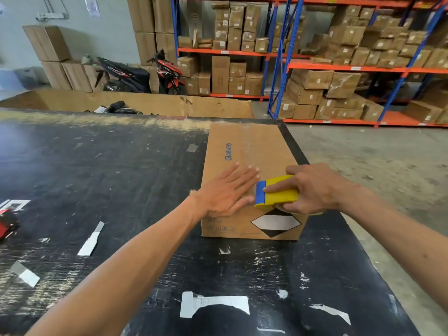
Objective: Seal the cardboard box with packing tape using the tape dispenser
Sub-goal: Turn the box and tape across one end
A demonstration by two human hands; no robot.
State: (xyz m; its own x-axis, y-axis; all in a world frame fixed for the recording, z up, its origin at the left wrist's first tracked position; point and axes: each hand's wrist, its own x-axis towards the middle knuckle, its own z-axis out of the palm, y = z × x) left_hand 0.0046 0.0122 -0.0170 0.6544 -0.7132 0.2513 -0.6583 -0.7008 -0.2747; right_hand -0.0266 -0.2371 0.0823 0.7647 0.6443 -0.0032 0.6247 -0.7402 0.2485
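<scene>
On a scuffed black table [121,166] near its right edge, cardboard box [252,151] lying closed, left hand [228,190] pressed flat with fingers spread on its top, right hand [312,187] clamped around a yellow and blue tape dispenser [276,192] at the box's near edge, clear tape [247,144] running along the top seam.

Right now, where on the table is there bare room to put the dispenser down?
The wide black tabletop left of the brown cardboard box is mostly bare, apart from paper scraps. The near strip holds a torn white label. The box top is crowded: the left hand lies flat, the right hand grips the yellow-and-blue tape dispenser.
</scene>
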